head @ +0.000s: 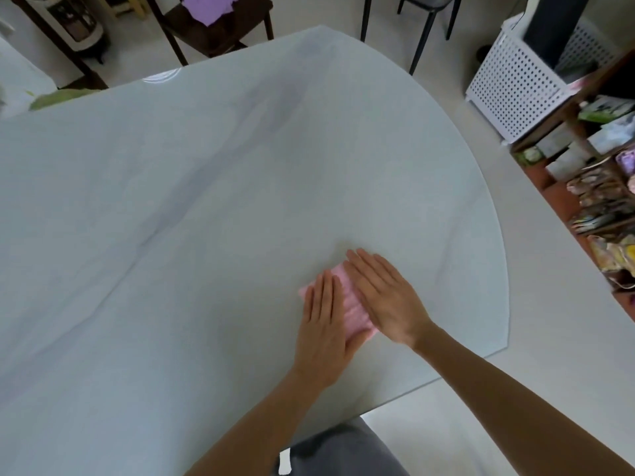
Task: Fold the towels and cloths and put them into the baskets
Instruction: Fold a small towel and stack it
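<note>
No readable writing or brand marks on any item. One dark wooden chair (213, 32) stands at the far left behind the table (171, 218), with one purple cloth (209, 6) on its seat. One pink cloth (350, 305), folded small, lies flat on the table toward its near right part. Left hand (324, 324): fingers straight and together, palm flat on the cloth's left portion. Right hand (383, 293): fingers extended, slightly spread, palm down on the cloth's right portion; neither hand pinches anything. One white perforated basket (515, 84) stands on the floor at far right, well apart from the cloth. One cluttered shelf (591, 187) occupies the right edge.
</note>
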The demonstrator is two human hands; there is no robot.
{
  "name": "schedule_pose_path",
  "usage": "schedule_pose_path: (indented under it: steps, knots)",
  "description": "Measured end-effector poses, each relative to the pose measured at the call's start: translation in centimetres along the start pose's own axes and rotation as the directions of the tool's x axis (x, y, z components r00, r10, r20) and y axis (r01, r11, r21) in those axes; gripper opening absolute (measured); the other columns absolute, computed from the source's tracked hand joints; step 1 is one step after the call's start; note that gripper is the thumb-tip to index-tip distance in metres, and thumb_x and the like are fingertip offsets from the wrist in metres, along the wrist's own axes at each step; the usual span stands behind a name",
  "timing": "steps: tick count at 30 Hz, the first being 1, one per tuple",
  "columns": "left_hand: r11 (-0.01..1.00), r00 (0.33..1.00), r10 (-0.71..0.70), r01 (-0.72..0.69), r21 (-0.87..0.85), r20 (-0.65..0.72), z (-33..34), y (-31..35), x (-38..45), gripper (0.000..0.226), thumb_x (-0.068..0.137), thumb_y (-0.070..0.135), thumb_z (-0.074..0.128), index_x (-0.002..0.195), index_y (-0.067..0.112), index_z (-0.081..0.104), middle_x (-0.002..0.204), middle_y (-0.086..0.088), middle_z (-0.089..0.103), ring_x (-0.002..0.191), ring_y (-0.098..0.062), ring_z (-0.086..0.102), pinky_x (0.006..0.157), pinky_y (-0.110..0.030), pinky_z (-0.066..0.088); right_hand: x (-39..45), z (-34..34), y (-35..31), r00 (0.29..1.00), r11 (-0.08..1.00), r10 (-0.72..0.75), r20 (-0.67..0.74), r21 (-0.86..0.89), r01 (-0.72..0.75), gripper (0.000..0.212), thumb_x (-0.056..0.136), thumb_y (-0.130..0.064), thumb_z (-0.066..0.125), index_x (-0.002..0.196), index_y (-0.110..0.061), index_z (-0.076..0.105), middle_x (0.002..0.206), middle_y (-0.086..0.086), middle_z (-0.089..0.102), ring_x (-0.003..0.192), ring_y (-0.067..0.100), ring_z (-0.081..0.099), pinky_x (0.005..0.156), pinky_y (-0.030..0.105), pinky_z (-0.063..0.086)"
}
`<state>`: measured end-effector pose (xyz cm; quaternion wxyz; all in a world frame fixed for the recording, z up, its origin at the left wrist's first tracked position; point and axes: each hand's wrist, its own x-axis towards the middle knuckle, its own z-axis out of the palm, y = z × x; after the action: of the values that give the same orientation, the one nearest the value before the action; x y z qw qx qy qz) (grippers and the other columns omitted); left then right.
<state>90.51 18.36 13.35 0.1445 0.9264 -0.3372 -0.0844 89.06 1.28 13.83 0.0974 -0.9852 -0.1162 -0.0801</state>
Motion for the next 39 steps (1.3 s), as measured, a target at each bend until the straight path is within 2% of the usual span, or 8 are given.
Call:
schedule_pose_path:
  steps: [9, 14, 18, 21, 25, 28, 34, 39]
  knots:
    - [1.0, 0.981, 0.022, -0.022, -0.005, 0.194, 2.3, -2.4, -0.5, 0.131, 0.063, 0.087, 0.044, 0.151, -0.002, 0.004, 0.155, -0.027, 0.013, 0.144, -0.043, 0.013, 0.114, -0.055, 0.016, -0.3, 2.1, 2.2, 0.95, 0.995, 0.037, 0.309, 0.075, -0.063, 0.059, 0.101, -0.036, 0.026, 0.149, -0.002, 0.022, 0.157, 0.013, 0.016, 0.146, 0.021, 0.016, 0.12, 0.034, 0.014]
    - [0.997, 0.954, 0.006, 0.016, -0.074, 0.3, -0.1, -2.7, 0.3, 0.105, 0.082, 0.081, 0.011, 0.151, 0.002, 0.021, 0.157, -0.019, 0.019, 0.145, -0.038, 0.014, 0.118, -0.055, 0.01, -0.3, 1.6, 1.9, 0.935, 0.997, 0.081, 0.344, -0.035, -0.073, 0.058, 0.1, -0.035, 0.025, 0.148, -0.003, 0.024, 0.156, 0.011, 0.019, 0.145, 0.025, 0.019, 0.118, 0.038, 0.014]
    - [0.997, 0.945, -0.074, 0.071, 0.02, 0.318, -1.3, -3.1, -0.8, 0.09, 0.078, 0.073, 0.034, 0.145, 0.014, 0.032, 0.149, -0.012, 0.041, 0.134, -0.034, 0.044, 0.1, -0.059, 0.041, 0.2, -0.2, 0.3, 0.919, 0.989, 0.105, 0.38, -0.135, -0.057, 0.06, 0.102, -0.039, 0.015, 0.147, -0.003, 0.029, 0.155, 0.013, 0.026, 0.144, 0.025, 0.019, 0.119, 0.038, 0.008]
    - [0.995, 0.959, -0.102, 0.1, 0.018, 0.263, -4.6, -2.4, -2.0, 0.097, 0.073, 0.063, 0.063, 0.149, 0.012, 0.031, 0.155, -0.015, 0.03, 0.143, -0.033, 0.028, 0.112, -0.054, 0.025, 1.6, -2.5, -2.7, 0.943, 0.988, 0.085, 0.32, -0.149, -0.038, 0.056, 0.101, -0.033, 0.021, 0.143, 0.0, 0.038, 0.152, 0.018, 0.031, 0.143, 0.029, 0.022, 0.118, 0.043, 0.014]
    - [0.956, 0.94, -0.268, 0.286, -0.06, 0.213, -10.0, -5.7, -8.2, 0.065, 0.097, 0.044, 0.044, 0.151, 0.015, 0.022, 0.152, -0.01, 0.034, 0.141, -0.025, 0.03, 0.117, -0.042, 0.019, 4.3, -3.8, -11.1, 0.951, 0.991, -0.099, 0.292, -0.06, 0.121, 0.05, 0.094, -0.029, 0.033, 0.131, -0.001, 0.053, 0.137, 0.021, 0.051, 0.123, 0.033, 0.048, 0.108, 0.042, 0.034]
    - [0.82, 0.817, -0.494, 0.552, -0.153, 0.299, -12.8, -9.8, -17.4, 0.058, 0.1, 0.047, 0.036, 0.15, 0.02, 0.027, 0.149, -0.003, 0.039, 0.136, -0.022, 0.039, 0.111, -0.037, 0.032, 5.7, -3.5, -20.1, 0.874, 0.952, -0.278, 0.399, -0.006, 0.306, 0.041, 0.093, -0.028, 0.036, 0.107, -0.002, 0.064, 0.108, 0.017, 0.066, 0.093, 0.035, 0.064, 0.086, 0.038, 0.051]
    - [0.414, 0.463, -0.843, 0.883, -0.221, 0.273, -13.5, -14.8, -39.6, 0.049, 0.099, 0.046, 0.039, 0.14, 0.02, 0.04, 0.139, -0.004, 0.051, 0.126, -0.024, 0.048, 0.1, -0.035, 0.041, 4.5, -1.6, -42.3, 0.599, 0.756, -0.598, 0.533, 0.126, 0.642, 0.03, 0.1, -0.023, 0.036, 0.121, -0.006, 0.05, 0.113, 0.013, 0.057, 0.103, 0.033, 0.057, 0.079, 0.036, 0.041]
    - [-0.166, -0.046, -0.946, 0.918, -0.361, 0.321, -10.4, -10.5, -60.0, 0.047, 0.098, 0.043, 0.043, 0.139, 0.019, 0.042, 0.138, -0.006, 0.051, 0.125, -0.026, 0.049, 0.101, -0.036, 0.04, -3.5, -0.2, -61.6, 0.222, 0.416, -0.842, 0.491, 0.331, 0.847, 0.027, 0.099, -0.024, 0.038, 0.117, -0.009, 0.052, 0.114, 0.012, 0.059, 0.104, 0.032, 0.058, 0.074, 0.034, 0.042]
